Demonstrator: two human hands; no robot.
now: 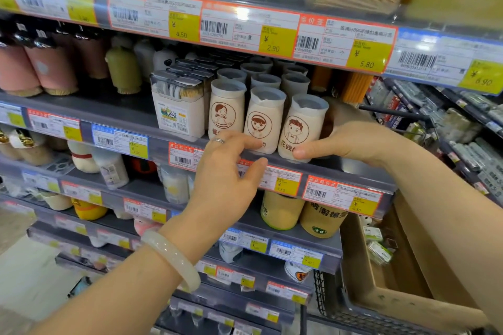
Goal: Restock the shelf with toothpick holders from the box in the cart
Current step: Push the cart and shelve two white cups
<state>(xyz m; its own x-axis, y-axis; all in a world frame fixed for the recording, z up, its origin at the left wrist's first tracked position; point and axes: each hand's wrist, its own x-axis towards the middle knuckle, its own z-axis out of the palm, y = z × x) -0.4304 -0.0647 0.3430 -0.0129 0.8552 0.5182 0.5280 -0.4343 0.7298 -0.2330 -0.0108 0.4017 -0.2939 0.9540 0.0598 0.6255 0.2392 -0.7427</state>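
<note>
Three front toothpick holders (265, 119) stand at the shelf edge (321, 168), their lower print hidden behind the hands. The right hand (351, 141) grasps the rightmost holder (302, 128); the left hand (228, 168), fingers relaxed, touches the middle one. Price tags (367, 54) above read 2.90 and 5.80. Below the right arm, the box (402, 294) is cut off.

toothpick holders (265, 119) on shelf (321, 168), front row | square packs (178, 107) left | box (386, 275) below right

open shelf gap (337, 117) right of packed toothpick holders (265, 117), orange packs (353, 87) behind
</note>
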